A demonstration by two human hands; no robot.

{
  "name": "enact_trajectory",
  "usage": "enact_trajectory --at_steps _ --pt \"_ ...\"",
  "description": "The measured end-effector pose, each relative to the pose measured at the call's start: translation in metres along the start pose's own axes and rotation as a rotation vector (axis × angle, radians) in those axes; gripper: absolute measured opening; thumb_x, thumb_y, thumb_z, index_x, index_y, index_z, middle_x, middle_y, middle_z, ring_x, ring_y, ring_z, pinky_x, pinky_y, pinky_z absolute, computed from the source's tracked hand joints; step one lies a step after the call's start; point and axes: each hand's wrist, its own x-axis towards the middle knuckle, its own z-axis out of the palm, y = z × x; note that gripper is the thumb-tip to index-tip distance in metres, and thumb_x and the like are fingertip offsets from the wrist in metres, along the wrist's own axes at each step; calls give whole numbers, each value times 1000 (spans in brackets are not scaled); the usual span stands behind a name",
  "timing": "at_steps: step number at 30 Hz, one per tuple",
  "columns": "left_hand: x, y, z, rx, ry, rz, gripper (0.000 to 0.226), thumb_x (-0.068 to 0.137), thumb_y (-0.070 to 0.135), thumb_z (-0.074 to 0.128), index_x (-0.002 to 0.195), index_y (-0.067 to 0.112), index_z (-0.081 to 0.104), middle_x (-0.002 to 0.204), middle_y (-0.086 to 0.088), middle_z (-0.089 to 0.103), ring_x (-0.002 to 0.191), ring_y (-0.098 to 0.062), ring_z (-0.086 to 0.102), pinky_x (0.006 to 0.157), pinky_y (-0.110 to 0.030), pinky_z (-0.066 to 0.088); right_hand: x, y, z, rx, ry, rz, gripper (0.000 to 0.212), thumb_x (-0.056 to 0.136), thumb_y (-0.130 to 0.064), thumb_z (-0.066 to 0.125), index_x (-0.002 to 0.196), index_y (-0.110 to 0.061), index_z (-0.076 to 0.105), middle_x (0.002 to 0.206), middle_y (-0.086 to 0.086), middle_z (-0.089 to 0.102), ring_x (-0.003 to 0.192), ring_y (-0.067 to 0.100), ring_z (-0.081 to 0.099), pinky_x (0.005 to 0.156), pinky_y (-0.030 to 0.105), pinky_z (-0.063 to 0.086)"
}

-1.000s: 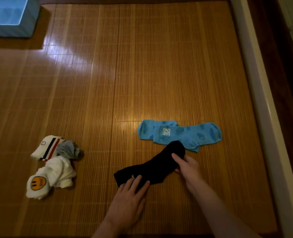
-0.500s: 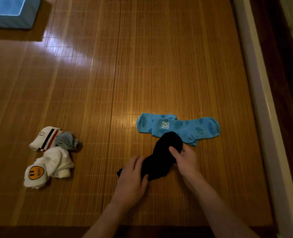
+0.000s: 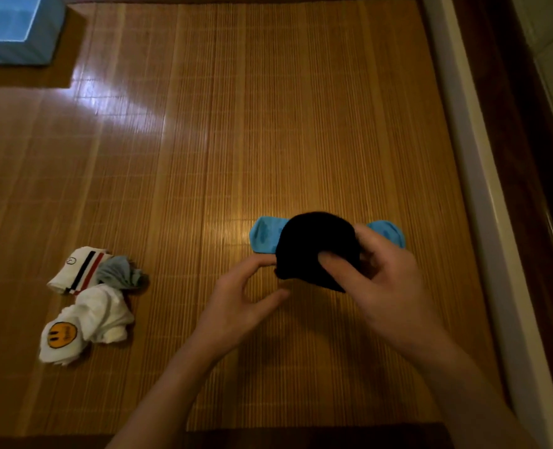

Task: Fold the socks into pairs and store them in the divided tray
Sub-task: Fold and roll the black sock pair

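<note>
— Where does my feed look from?

— It's your only one: a camera on the person's head, facing forward and steeply down onto the bamboo mat (image 3: 268, 140).

— How near am I?

— Near. Both forearms run in from the bottom edge, and the left hand (image 3: 242, 296) and right hand (image 3: 388, 280) meet at the black sock (image 3: 314, 244) just right of centre.

— And the edges?

— It's wide-angle. I see the blue tray (image 3: 12, 30) cut off by the top left corner, and the white rail (image 3: 472, 202) slanting down the right side.
</note>
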Motion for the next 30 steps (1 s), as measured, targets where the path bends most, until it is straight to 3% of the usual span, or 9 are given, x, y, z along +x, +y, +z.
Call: enact_trajectory --at_steps 3,5,9,15,18,23,26,28,30 --pt "-13 -8 2 69 -54 -57 52 90 17 71 136 33 56 137 24 57 132 2 51 110 -27 46 -28 9 5 -189 -135 -7 32 88 -38 60 116 -54 57 110 -23 66 101 -1 66 79 19 58" --pt "-26 -23 6 123 -80 -179 52 92 13 68 137 33 55 139 22 55 132 3 49 111 -36 47 -48 39 16 -311 -283 97 35 88 -34 63 117 -51 54 115 -23 63 109 -5 61 87 25 58" --pt "-50 -48 15 182 -107 -321 51 97 10 61 136 41 49 142 21 52 133 8 45 115 -31 43 -77 111 36 -452 -407 248 33 96 -22 60 119 -46 52 117 -30 52 111 -9 50 99 25 47" --pt "-61 -65 28 278 -235 -342 54 99 14 60 145 36 45 148 18 46 139 2 40 118 -33 40 -75 150 41 -368 -379 360 16 103 -30 53 110 -45 51 89 -20 63 76 -1 63 57 18 46" --pt "-58 -64 35 317 -263 -341 55 99 16 60 148 34 43 151 16 44 141 0 37 119 -35 38 -63 144 38 -352 -345 348 17 103 -30 53 111 -45 51 86 -14 66 71 4 65 53 23 49" --pt "-48 -60 40 292 -224 -351 69 96 8 61 152 36 33 158 11 37 147 -7 32 120 -41 36 -53 115 29 -270 -329 369 17 104 -31 51 116 -44 53 90 -2 70 71 23 68 61 51 56" --pt "-41 -56 36 268 -255 -278 97 88 12 73 155 48 12 168 15 9 155 -8 11 127 -44 22 -52 87 22 -205 -300 288 23 102 -31 52 119 -46 54 99 -9 70 81 14 70 66 40 60" --pt "-35 -47 33 281 -319 -157 111 81 30 81 157 51 2 169 18 -11 157 -9 -6 126 -42 7 -48 65 13 -108 -253 230 24 99 -35 54 117 -50 56 106 -18 69 94 5 70 74 25 60" --pt "-27 -33 33 251 -344 -45 100 81 49 78 157 50 13 170 17 -5 157 -8 -7 125 -42 2 -40 49 2 29 -166 220 22 95 -38 57 114 -50 59 111 -19 69 104 2 68 80 19 58"
